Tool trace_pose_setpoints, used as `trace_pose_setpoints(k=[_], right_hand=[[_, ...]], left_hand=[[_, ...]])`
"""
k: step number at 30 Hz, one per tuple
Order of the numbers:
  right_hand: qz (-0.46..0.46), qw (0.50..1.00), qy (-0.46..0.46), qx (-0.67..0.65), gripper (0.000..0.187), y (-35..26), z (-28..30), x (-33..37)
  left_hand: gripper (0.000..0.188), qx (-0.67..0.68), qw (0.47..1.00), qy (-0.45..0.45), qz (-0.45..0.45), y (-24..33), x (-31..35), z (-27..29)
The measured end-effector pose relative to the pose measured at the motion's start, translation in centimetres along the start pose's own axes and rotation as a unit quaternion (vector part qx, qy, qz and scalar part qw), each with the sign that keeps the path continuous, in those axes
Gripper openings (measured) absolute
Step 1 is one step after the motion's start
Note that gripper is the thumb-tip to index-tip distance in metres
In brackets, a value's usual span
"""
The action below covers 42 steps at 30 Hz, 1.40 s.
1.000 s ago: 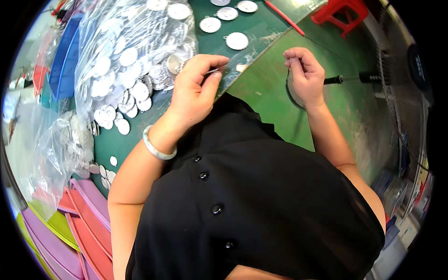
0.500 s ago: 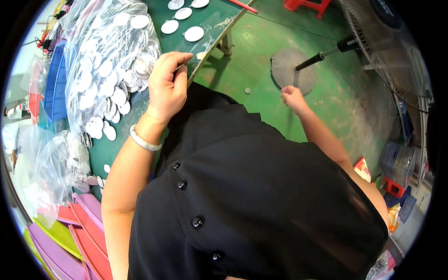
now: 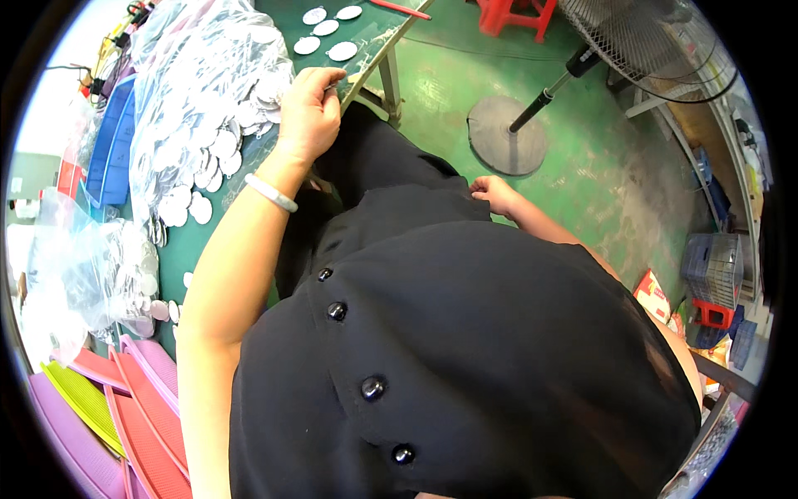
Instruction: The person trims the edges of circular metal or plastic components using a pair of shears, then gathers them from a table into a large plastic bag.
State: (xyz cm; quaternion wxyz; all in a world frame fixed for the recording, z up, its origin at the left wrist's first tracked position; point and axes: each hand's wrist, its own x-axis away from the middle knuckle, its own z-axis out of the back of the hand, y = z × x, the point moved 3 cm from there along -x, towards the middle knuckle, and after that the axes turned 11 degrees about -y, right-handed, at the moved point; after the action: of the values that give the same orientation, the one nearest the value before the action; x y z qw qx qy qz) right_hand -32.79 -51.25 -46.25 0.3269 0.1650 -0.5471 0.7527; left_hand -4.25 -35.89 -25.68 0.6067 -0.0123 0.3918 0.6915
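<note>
My left hand [image 3: 309,115] is closed above the front edge of the green worktable [image 3: 179,258]. A sliver of something thin shows between its thumb and forefinger, too small to make out. Beside it spreads a heap of silvery white round discs [image 3: 204,125], partly under clear plastic. Beyond the fingers several scallop-edged discs [image 3: 342,51] with small loops lie apart on the table. On the right my right hand [image 3: 496,196] hangs low by my black clothing, its fingers curled in; whatever they hold, if anything, is hidden.
A standing fan [image 3: 644,41] rises from a round base [image 3: 490,137] on the green floor. A red stool [image 3: 515,15] is at the back. Left are a blue bin [image 3: 112,141], a clear bag of discs [image 3: 125,274] and coloured trays [image 3: 133,416]. A red stick [image 3: 399,8] lies on the table.
My right hand has drawn in left and nearer, to beside my clothing. My left hand stays closed near the table edge. The disc on the floor no longer shows. The whole view has shifted.
</note>
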Motion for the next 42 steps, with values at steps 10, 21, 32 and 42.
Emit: trace_pose_setpoints(k=[10, 21, 32, 42], right_hand=[[0.032, 0.996, 0.088, 0.01, 0.015, -3.8, 3.9, -1.5], [-0.045, 0.992, -0.014, 0.116, 0.018, -3.8, 8.0, -8.4], [-0.123, 0.956, -0.133, 0.23, 0.024, 7.5, 8.1, -13.3], [-0.136, 0.947, -0.146, 0.251, 0.032, 16.3, 2.5, -22.2]], left_hand=[[0.021, 0.035, 0.999, 0.026, 0.011, -0.2, 0.3, 0.1], [0.026, 0.101, 0.986, -0.038, 0.124, 0.2, 0.0, 1.3], [0.03, 0.027, 0.984, -0.089, 0.151, -0.5, -0.9, 0.7], [0.038, 0.049, 0.962, -0.184, 0.196, -0.4, 0.4, 1.5]])
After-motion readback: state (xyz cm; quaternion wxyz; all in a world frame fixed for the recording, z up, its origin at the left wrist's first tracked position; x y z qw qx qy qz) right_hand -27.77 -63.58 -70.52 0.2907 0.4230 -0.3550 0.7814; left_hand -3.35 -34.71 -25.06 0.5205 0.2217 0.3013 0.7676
